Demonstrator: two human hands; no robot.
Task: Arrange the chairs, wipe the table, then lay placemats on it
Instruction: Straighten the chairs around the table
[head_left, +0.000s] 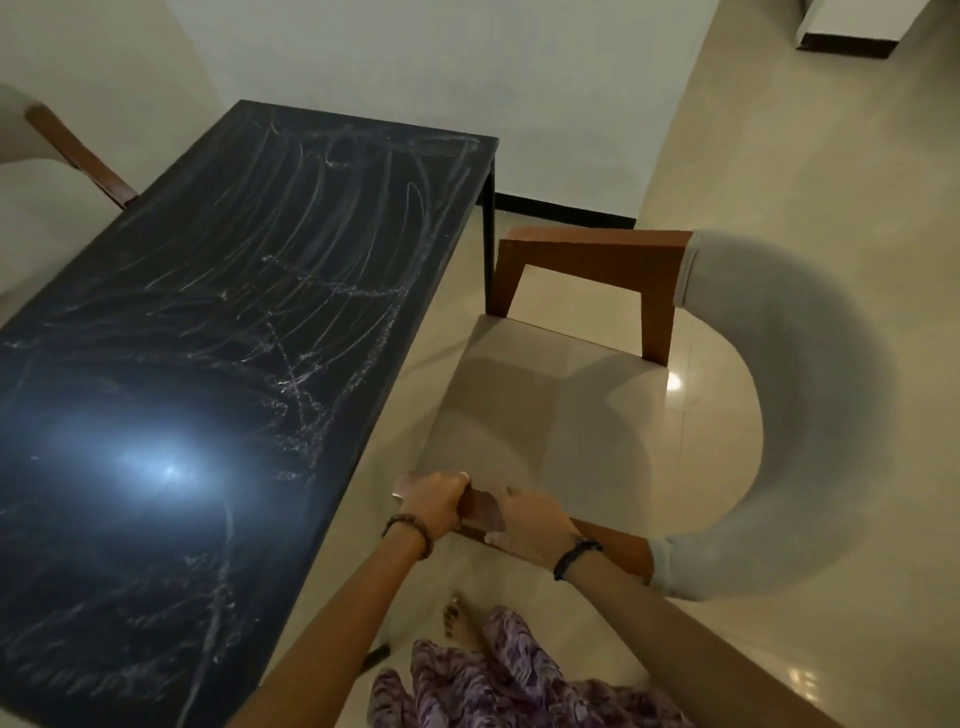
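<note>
A long dark table (218, 332) covered in chalky white streaks fills the left of the head view. To its right stands a chair (561, 405) with a beige seat, brown wooden arms and a curved grey backrest (821, 415). Both hands grip the near wooden arm of this chair: my left hand (434, 496) curls round its front end, and my right hand (530, 522) clasps it just behind. A second chair (78, 150) with a wooden arm shows at the table's far left side.
Glossy beige floor tiles stretch to the right and behind the chair. A white wall with a dark skirting board (566, 210) runs past the table's far end. My bare foot (460, 621) and patterned purple trousers are at the bottom.
</note>
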